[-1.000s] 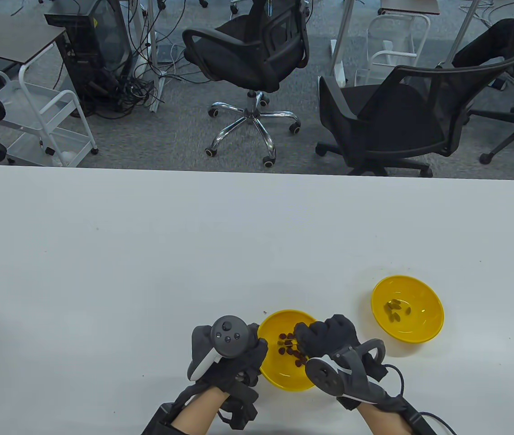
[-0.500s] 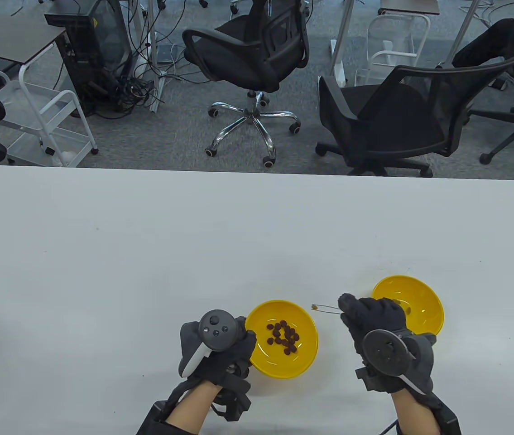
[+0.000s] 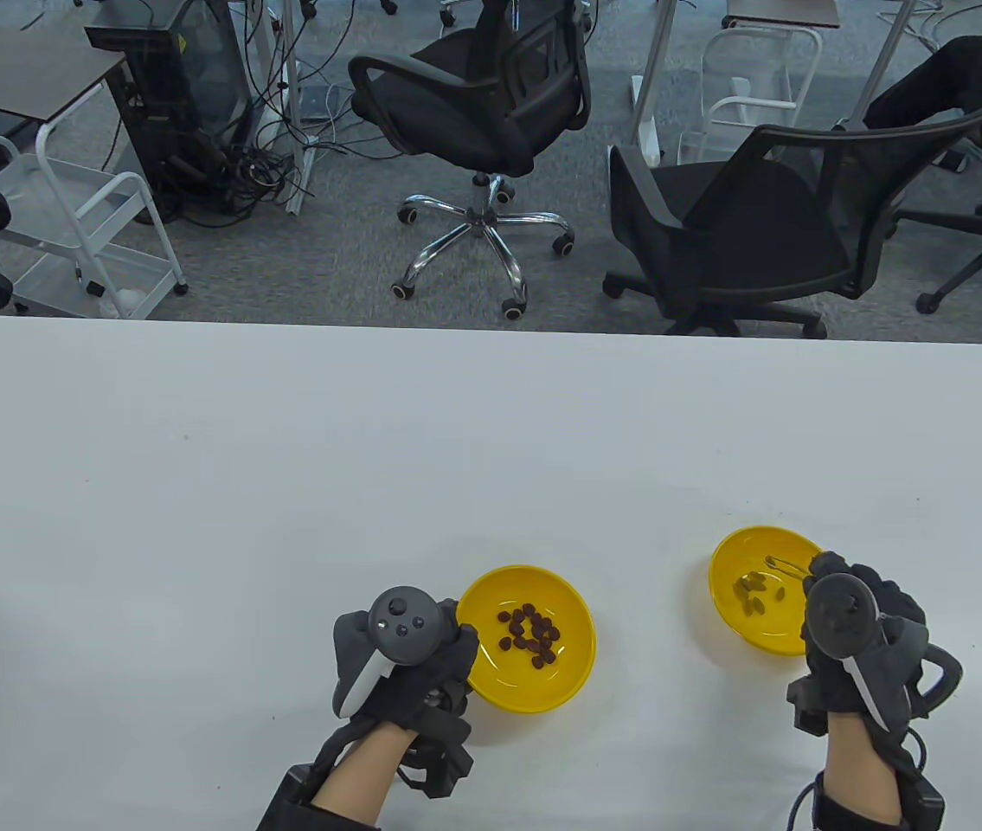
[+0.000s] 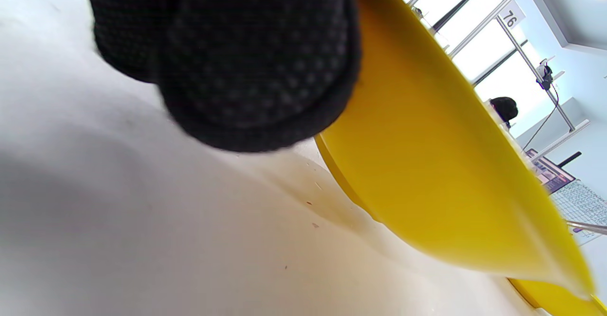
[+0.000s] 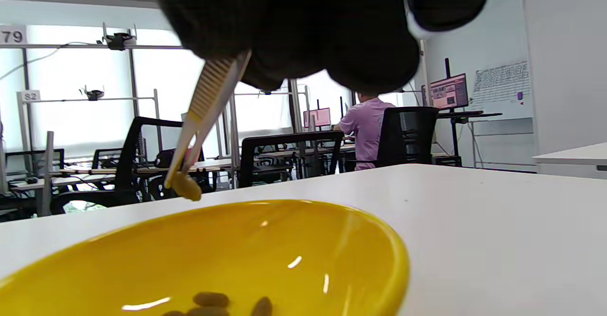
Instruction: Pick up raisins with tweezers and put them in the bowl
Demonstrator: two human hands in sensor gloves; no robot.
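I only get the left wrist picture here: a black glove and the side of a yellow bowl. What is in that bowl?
Observer: The left bowl holds a cluster of dark red raisins; the left hand grips its rim.
Operator: Where is the other hand?
Observer: The right hand is at the near edge of the right bowl, holding tweezers out over it.
Operator: Do the tweezers have anything in them?
Observer: Yes, a yellowish raisin sits pinched at their tips, above the bowl.
Operator: Is that second bowl bare?
Observer: No, a few pale raisins already lie in it.
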